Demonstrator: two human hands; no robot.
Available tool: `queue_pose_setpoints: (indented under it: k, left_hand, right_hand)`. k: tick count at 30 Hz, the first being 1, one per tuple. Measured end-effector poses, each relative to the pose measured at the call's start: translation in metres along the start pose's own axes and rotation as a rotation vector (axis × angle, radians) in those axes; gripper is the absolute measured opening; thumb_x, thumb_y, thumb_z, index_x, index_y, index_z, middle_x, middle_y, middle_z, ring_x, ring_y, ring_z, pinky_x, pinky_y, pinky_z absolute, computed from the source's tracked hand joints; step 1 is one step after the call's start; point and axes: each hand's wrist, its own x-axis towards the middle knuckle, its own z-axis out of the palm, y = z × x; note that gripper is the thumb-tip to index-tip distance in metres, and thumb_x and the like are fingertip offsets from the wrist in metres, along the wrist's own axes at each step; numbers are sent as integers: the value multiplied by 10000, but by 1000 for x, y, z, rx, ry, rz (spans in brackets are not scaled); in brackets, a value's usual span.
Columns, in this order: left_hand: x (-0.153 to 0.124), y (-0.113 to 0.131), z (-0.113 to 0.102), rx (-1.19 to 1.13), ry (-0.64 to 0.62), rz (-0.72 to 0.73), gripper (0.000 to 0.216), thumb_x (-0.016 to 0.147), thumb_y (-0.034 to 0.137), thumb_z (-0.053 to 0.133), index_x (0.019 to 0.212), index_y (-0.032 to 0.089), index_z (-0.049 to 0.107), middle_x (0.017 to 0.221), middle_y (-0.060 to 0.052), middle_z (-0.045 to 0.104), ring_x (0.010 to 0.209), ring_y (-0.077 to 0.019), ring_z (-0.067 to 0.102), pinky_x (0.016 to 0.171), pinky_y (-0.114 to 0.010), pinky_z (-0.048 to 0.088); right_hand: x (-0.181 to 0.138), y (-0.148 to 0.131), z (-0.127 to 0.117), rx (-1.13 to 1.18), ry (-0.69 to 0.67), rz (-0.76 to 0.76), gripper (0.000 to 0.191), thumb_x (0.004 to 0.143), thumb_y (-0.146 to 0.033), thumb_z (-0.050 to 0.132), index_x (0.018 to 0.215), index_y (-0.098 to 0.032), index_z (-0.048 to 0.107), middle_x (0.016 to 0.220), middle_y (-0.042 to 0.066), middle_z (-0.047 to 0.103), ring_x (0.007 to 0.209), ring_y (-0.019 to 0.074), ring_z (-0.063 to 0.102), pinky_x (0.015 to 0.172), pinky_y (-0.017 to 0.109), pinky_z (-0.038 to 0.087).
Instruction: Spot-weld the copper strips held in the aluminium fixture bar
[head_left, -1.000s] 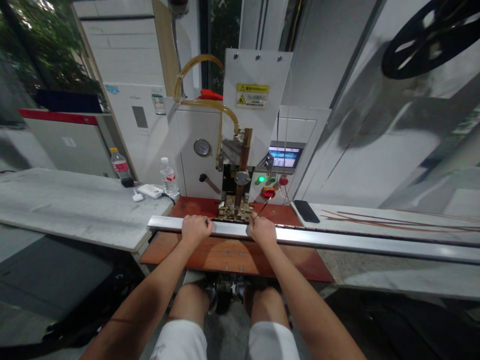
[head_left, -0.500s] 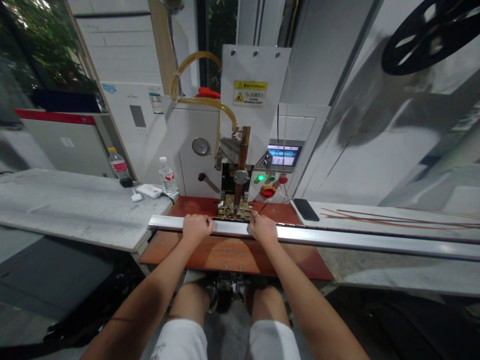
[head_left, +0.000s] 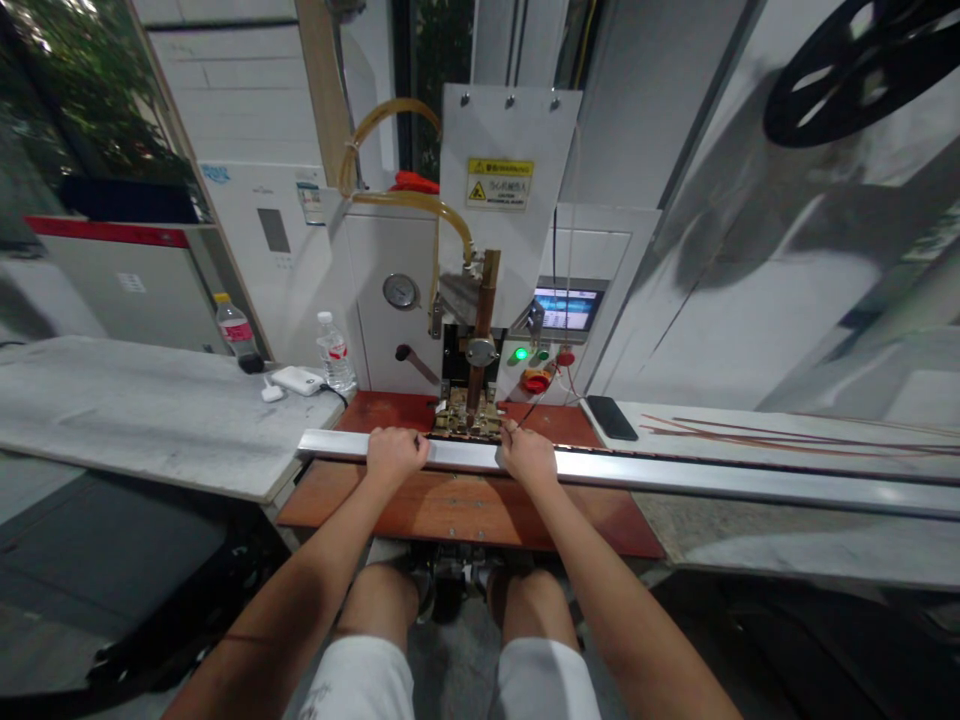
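A long silvery metal bar (head_left: 675, 475) lies across the front of a white bench machine (head_left: 510, 140) and runs off the right side of the view. My left hand (head_left: 395, 453) is closed over the bar near its left end. Farther right, my right hand (head_left: 527, 456) grips the same bar, its fingertips by the far edge. Between and just beyond the hands sits a small brass-coloured fixture (head_left: 469, 412), below an upright copper-coloured rod (head_left: 486, 300). The undersides of both hands' fingers are hidden behind the bar.
A brown board (head_left: 450, 510) lies under the bar. Two bottles, one clear (head_left: 335, 352) and one with dark liquid (head_left: 238, 333), stand left near a white charger (head_left: 298, 381). To the right are a phone (head_left: 611, 418), thin copper-coloured strips (head_left: 765, 440) and a lit screen (head_left: 568, 308).
The bar and both hands have shifted very slightly right relative to the machine. Both grips look the same.
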Motion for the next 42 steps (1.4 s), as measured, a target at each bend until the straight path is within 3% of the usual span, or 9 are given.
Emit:
queue_pose_setpoints:
  k: [42]
  left_hand:
    - [-1,11,-4,-63,-2,-32,509,828,384,289,754,145,732,787,-158,695,783,-259,617,743,-385,348]
  right_hand:
    - [-2,7,-4,-8,12,15,366,950,-380,272,1064,-205,572,840,86,653,791,184,631,701,267,406]
